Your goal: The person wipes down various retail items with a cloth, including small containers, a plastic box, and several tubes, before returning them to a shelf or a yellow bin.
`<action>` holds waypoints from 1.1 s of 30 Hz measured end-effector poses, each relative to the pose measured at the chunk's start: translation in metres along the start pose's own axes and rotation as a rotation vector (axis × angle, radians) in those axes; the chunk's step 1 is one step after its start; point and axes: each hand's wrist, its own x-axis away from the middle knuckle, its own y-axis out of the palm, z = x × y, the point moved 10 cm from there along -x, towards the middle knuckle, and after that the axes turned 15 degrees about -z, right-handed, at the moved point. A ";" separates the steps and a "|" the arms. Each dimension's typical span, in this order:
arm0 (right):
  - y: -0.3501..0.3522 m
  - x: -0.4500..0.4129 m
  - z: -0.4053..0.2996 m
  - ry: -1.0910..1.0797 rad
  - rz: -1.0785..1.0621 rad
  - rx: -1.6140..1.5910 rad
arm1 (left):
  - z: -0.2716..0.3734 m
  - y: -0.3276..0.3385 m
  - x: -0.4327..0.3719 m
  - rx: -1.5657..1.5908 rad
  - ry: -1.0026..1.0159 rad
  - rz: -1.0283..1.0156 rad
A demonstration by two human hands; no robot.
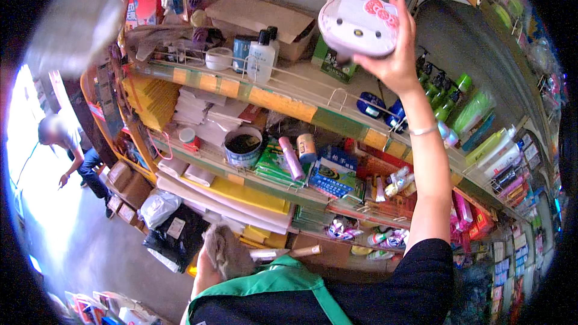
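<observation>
My right hand (397, 63) is raised over the upper shelf, shut on a white cat-face case (356, 25) with a red bow. Below the case, a green box (336, 65) lies on that shelf, left of my wrist. My left hand (208, 264) is low near my body, shut on a crumpled grey-brown cloth (228, 253). A clear bottle with a black cap (260, 61) and a white round tub (219, 58) stand on the upper shelf, left of the case.
Middle shelf: an open tin (243, 151), a pink tube (291, 158) and blue boxes (334, 171). Green pump bottles (440, 92) stand to the right. Black plastic bags (176, 230) and cardboard boxes (128, 185) rest on the floor. Another person (74, 144) bends at far left.
</observation>
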 end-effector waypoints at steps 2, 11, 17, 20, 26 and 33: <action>0.019 0.019 -0.036 -0.030 -0.014 -0.123 | 0.006 0.005 -0.007 -0.018 0.025 -0.008; 0.174 0.114 -0.165 0.425 -0.176 -1.242 | 0.037 0.084 -0.070 -0.854 0.138 -0.184; 0.209 0.124 -0.182 0.545 -0.330 -1.156 | 0.050 0.092 -0.050 -0.652 0.277 -0.109; 0.206 0.108 -0.196 0.452 -0.520 -0.854 | 0.050 0.069 -0.046 -0.595 0.282 -0.056; 0.224 0.102 -0.217 0.296 -0.668 -0.929 | 0.048 0.066 -0.041 -0.578 0.268 -0.243; 0.237 0.115 -0.229 0.307 -0.775 -0.972 | 0.049 0.083 -0.039 -0.860 0.257 -0.228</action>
